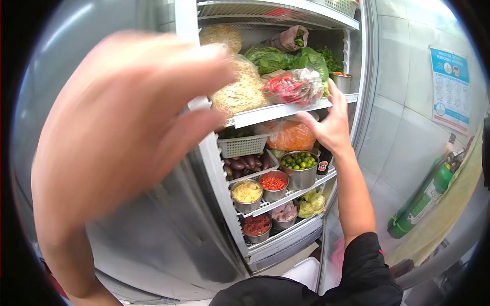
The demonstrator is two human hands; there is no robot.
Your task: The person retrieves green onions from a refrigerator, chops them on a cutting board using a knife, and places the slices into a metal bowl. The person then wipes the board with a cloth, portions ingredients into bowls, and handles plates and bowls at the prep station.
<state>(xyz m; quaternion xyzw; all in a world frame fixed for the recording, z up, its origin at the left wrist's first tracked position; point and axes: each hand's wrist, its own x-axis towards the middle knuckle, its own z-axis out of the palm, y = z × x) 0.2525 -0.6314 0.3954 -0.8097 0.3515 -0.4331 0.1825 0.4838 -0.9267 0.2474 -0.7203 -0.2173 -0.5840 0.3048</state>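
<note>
Holds the right hand [333,130] open, thumb and fingers well spread, with nothing visibly gripped, just beside the bag of red chillies [289,90]. Cannot tell from this view whether touching the plastic or not. Holds the left hand [127,112] open also, in a curve, with a gap between thumb and fingers and nothing seen inside; much blurred, and in the view partly covering the bag of pale shreds [241,87].

Find the bag of red chillies on the shelf [258,117], near the middle of its front edge. Find behind it, toward the back edge, the leafy greens [266,59]; toward the left end, the bag of pale shreds; toward the right end, a metal bowl [343,81] with orange pieces.

Could lose the chillies over the front edge, because of lying so near to it in loose, probably slippery plastic. Could then spill them onto the bag of orange shreds [291,136] or the pot of limes [301,178] below. With too wide a sweep of the right fingers, could tip the metal bowl. With a hasty pull, could drag the greens too, because of close packing.
</note>
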